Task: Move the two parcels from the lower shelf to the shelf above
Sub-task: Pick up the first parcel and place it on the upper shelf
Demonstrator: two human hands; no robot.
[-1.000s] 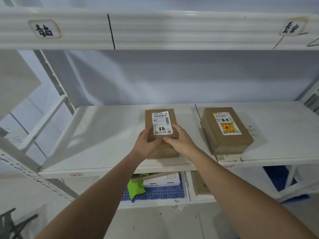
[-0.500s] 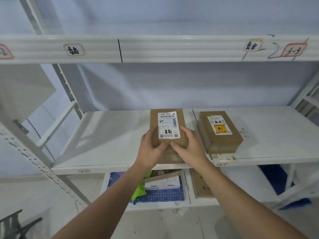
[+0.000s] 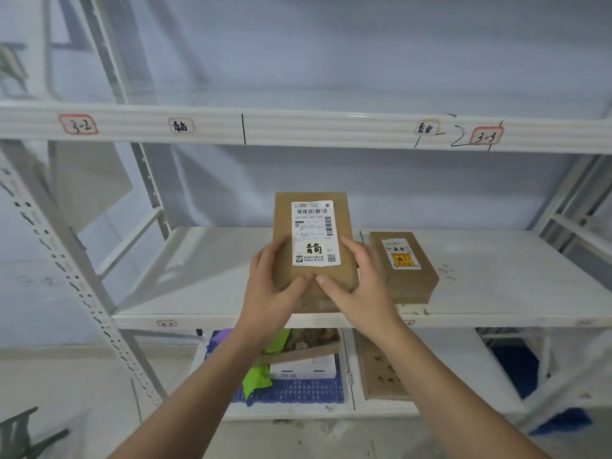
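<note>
A brown cardboard parcel (image 3: 314, 210) with a white shipping label is tilted up, its top edge raised off the lower shelf (image 3: 205, 279). My left hand (image 3: 271, 286) grips its lower left side and my right hand (image 3: 357, 289) grips its lower right side. A second brown parcel (image 3: 414, 279) with a white and yellow-red label lies flat on the lower shelf just right of my right hand. The shelf above (image 3: 331, 130) crosses the view overhead, with handwritten tags on its front edge.
White slotted uprights (image 3: 66, 266) stand at the left and a frame at the right (image 3: 569, 200). Below the lower shelf sit a blue perforated crate (image 3: 298, 389) holding boxes and a green bag, and a brown carton (image 3: 381, 376).
The labelled parcel has risen and tilted up off the lower shelf in both hands. The view has tipped up, showing more of the shelf above.
</note>
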